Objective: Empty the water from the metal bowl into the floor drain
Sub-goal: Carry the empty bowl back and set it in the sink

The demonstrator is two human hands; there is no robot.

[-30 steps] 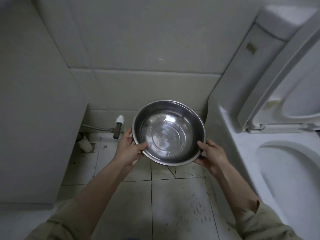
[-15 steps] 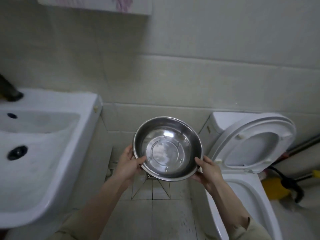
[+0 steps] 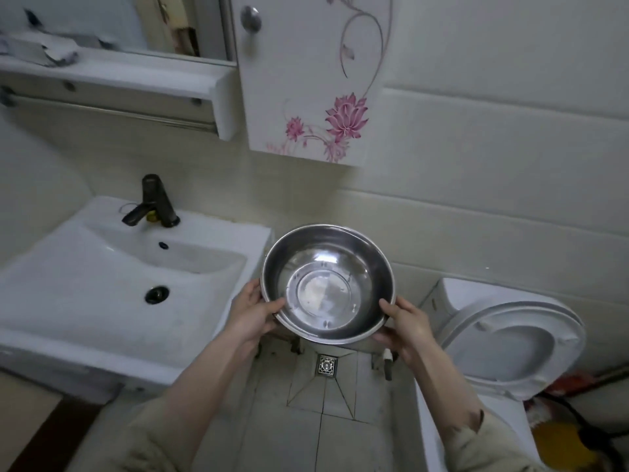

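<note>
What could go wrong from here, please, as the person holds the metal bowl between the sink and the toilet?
The metal bowl is gripped only at its rim by the left hand and right hand; if wet, it might slip. The floor drain is a small grate far beneath, so anything poured could splash onto the tiles. Swinging the bowl sideways might knock the sink or the raised toilet lid.

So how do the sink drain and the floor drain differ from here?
The sink drain is round and dark, set in the white basin; the floor drain is a square metal grate set in the floor tiles. The sink drain lies left of the metal bowl; the floor drain sits just below the bowl's near edge in this view. Both are uncovered.
</note>
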